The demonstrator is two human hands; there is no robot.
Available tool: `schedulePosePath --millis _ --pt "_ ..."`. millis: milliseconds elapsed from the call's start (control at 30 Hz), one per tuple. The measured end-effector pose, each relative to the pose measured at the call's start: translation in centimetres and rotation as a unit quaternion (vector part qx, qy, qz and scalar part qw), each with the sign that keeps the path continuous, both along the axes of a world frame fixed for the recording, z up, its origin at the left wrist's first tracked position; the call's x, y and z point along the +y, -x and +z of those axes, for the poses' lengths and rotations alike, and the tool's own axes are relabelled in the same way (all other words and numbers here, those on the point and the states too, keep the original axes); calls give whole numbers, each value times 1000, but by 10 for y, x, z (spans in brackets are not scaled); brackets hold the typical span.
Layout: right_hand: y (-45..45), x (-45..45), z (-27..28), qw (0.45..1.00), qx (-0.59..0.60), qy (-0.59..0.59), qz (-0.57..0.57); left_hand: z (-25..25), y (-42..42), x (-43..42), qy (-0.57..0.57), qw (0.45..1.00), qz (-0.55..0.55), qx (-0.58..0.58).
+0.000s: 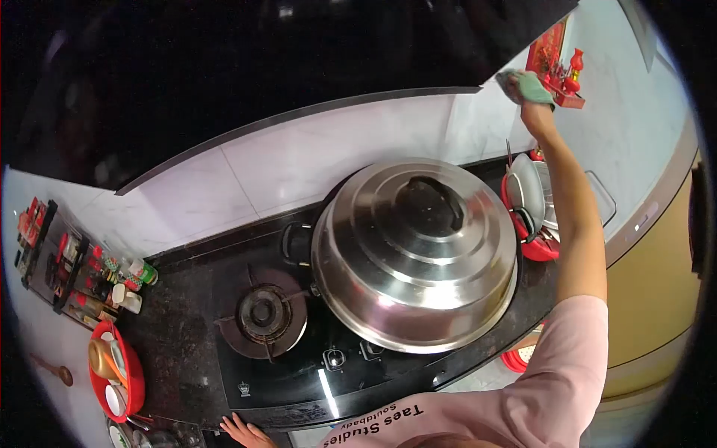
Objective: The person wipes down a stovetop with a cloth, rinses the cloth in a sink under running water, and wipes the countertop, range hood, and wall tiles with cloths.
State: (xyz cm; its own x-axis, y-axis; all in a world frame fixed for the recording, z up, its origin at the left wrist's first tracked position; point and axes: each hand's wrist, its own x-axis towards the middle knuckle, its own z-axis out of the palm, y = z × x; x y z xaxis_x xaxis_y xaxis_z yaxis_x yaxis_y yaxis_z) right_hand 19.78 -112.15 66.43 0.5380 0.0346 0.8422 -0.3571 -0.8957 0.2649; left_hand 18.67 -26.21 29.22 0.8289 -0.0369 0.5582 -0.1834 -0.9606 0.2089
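Observation:
My right hand is stretched up at the far right. It is closed on a pale green and grey cloth, which covers most of the fingers. The cloth is beside the lower right corner of the black range hood, close to the wall; I cannot tell whether it touches either. My left hand rests at the front edge of the black countertop, fingers extended and holding nothing. Between my arms, a large steel pot with a domed lid stands on the right side of the gas hob.
Left of the pot is a bare burner. A red shrine-like stand hangs near my right hand. Pans and a red basin sit behind my right arm. A spice rack and a red basin of dishes are at left.

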Motion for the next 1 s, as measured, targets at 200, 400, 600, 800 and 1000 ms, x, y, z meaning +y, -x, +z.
schedulePosePath --millis 200,400,600,800,1000 --pt "-36 -25 -9 804 -140 -569 -101 -1 0 5 -26 1000 -13 7" --pt "-143 -22 -30 540 -242 -743 311 -21 -1 19 -52 983 70 163" --pt "-136 44 -1 908 219 -159 -320 -18 -2 17 -3 990 33 140" --pt "-171 96 -9 940 191 -125 -253 -9 -2 15 11 992 5 128" --pt "-220 229 7 937 217 -178 -209 -9 -3 16 24 994 -17 106"
